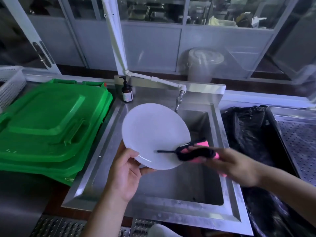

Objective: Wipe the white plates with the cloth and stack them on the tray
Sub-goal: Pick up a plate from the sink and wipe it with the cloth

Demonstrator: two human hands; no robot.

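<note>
- White plate (153, 134) tilted over sink (220, 139), near rim pinched by left hand (125, 170), thumb on top.
- Right hand (229, 165) curled round pink-and-dark cloth (196, 152), pressing plate's lower right.
- Plate likely rigid, smooth, breakable; rim grip best.
- Cloth soft, pliable.

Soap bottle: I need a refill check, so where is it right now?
The soap bottle stands on the sink's back left corner, between the green bin lid and the tap.
</note>
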